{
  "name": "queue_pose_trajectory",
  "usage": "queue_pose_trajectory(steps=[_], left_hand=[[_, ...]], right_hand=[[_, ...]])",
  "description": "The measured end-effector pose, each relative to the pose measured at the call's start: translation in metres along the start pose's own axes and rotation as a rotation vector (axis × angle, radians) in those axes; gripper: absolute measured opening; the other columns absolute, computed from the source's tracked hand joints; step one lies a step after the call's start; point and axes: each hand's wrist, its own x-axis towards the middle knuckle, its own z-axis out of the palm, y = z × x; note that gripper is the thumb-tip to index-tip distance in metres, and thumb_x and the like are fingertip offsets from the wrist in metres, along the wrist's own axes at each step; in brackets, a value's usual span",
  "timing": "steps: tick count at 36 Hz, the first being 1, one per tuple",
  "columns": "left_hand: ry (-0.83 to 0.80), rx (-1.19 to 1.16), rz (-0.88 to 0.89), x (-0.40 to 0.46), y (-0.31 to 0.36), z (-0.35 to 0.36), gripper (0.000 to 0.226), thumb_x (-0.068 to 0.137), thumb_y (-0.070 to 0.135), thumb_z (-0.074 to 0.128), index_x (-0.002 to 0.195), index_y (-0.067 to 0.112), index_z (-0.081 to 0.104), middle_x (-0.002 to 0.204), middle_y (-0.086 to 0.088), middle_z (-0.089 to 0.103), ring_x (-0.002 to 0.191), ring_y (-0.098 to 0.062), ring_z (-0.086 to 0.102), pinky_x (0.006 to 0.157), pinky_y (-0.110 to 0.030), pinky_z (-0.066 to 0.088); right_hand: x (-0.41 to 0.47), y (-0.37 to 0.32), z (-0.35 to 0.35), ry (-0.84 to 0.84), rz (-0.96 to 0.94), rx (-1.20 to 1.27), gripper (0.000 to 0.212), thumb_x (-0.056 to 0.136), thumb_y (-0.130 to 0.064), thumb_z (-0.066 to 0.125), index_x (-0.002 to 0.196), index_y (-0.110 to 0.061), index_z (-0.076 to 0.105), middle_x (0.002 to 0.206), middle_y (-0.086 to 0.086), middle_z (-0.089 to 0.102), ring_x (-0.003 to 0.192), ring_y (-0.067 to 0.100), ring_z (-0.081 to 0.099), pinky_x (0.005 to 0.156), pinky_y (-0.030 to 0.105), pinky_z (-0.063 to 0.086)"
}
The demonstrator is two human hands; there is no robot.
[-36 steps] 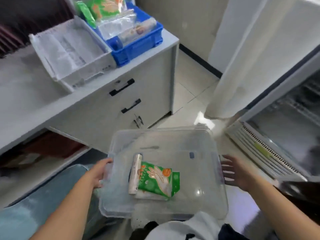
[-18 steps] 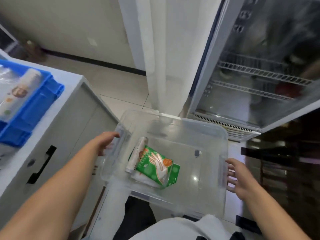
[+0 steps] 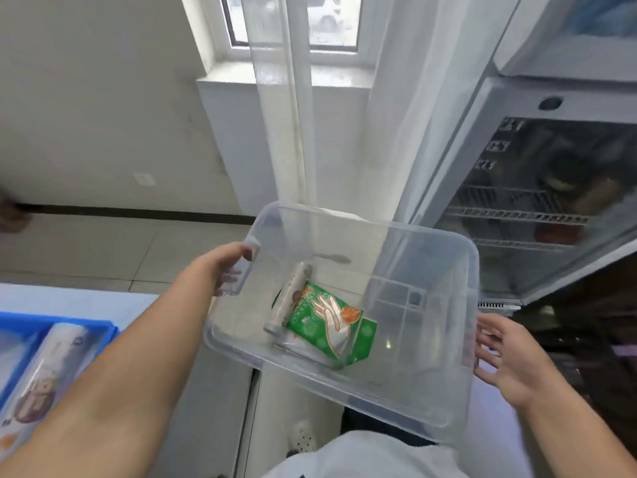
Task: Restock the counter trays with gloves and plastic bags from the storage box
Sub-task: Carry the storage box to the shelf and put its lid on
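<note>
A clear plastic storage box (image 3: 427,384) hangs in the air between my hands, tilted down toward the left. Inside lie a green glove packet (image 3: 331,322) and a roll of plastic bags (image 3: 291,298), side by side near the box's left half. My left hand (image 3: 224,267) grips the box's left handle. My right hand (image 3: 506,360) presses flat against the right end, fingers spread. At the lower left a blue counter tray (image 3: 100,339) holds another roll of bags (image 3: 51,370).
The white counter (image 3: 131,305) runs along the left, its cabinet side below. A glass-door fridge (image 3: 537,201) stands at the right, a sheer curtain (image 3: 344,132) and window ahead. Tiled floor lies to the left beyond the counter.
The box has risen and tilted while my view swung right and up, away from the counter. The window and more of the fridge have come into sight. Both hands stay on the box ends.
</note>
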Motion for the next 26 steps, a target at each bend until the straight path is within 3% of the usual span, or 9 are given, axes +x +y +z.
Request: queue_pose_trajectory(steps=[4, 8, 12, 16, 18, 22, 26], left_hand=[[0.005, -0.007, 0.02, 0.031, 0.044, -0.033, 0.054, 0.068, 0.038, 0.058, 0.119, 0.024, 0.051, 0.098, -0.004, 0.063, 0.088, -0.019, 0.059, 0.081, -0.041, 0.041], [0.039, 0.004, -0.017, 0.07, 0.078, -0.06, 0.051, 0.073, 0.037, 0.056, 0.121, 0.022, 0.051, 0.098, -0.005, 0.065, 0.086, -0.019, 0.059, 0.076, -0.039, 0.041], [0.07, -0.02, -0.102, 0.108, 0.093, -0.095, 0.059, 0.072, 0.042, 0.058, 0.126, 0.019, 0.05, 0.109, -0.004, 0.067, 0.098, -0.021, 0.06, 0.102, -0.045, 0.041], [0.115, -0.168, -0.23, 0.142, 0.084, -0.139, 0.07, 0.063, 0.045, 0.063, 0.126, 0.016, 0.054, 0.107, -0.004, 0.068, 0.097, -0.02, 0.059, 0.107, -0.047, 0.039], [0.156, -0.241, -0.274, 0.153, 0.078, -0.161, 0.066, 0.066, 0.043, 0.064, 0.127, 0.021, 0.052, 0.101, -0.005, 0.067, 0.088, -0.02, 0.061, 0.102, -0.046, 0.042], [0.233, -0.421, -0.339, 0.164, 0.059, -0.206, 0.057, 0.065, 0.045, 0.066, 0.12, 0.029, 0.061, 0.107, -0.007, 0.065, 0.082, -0.022, 0.061, 0.071, -0.038, 0.049], [0.301, -0.609, -0.352, 0.165, 0.039, -0.256, 0.043, 0.067, 0.042, 0.065, 0.109, 0.029, 0.066, 0.104, -0.009, 0.065, 0.087, -0.025, 0.061, 0.071, -0.037, 0.045]], right_hand=[[0.023, -0.029, 0.033, -0.011, -0.018, 0.022, 0.008, 0.089, -0.028, 0.06, 0.09, -0.021, 0.065, 0.088, 0.0, 0.064, 0.077, 0.018, 0.059, 0.068, 0.035, 0.048], [0.064, -0.062, 0.074, -0.045, 0.001, 0.016, 0.009, 0.088, -0.028, 0.062, 0.088, -0.021, 0.067, 0.083, 0.0, 0.065, 0.077, 0.019, 0.06, 0.068, 0.036, 0.048], [0.113, -0.099, 0.129, -0.097, 0.019, -0.051, 0.013, 0.088, -0.03, 0.06, 0.087, -0.019, 0.068, 0.077, 0.0, 0.066, 0.076, 0.021, 0.06, 0.067, 0.034, 0.048], [0.162, -0.141, 0.193, -0.179, 0.001, -0.138, 0.014, 0.088, -0.032, 0.059, 0.089, -0.021, 0.068, 0.068, -0.004, 0.068, 0.069, 0.018, 0.062, 0.061, 0.031, 0.047], [0.183, -0.163, 0.23, -0.227, 0.017, -0.206, 0.014, 0.088, -0.032, 0.06, 0.089, -0.021, 0.068, 0.071, -0.002, 0.069, 0.07, 0.019, 0.063, 0.06, 0.031, 0.046], [0.217, -0.198, 0.314, -0.349, 0.026, -0.358, 0.014, 0.083, -0.032, 0.064, 0.085, -0.019, 0.07, 0.063, -0.001, 0.07, 0.063, 0.019, 0.063, 0.061, 0.03, 0.046], [0.239, -0.219, 0.407, -0.434, 0.022, -0.473, 0.016, 0.082, -0.029, 0.066, 0.092, -0.017, 0.065, 0.071, 0.006, 0.052, 0.057, 0.019, 0.047, 0.055, 0.028, 0.036]])
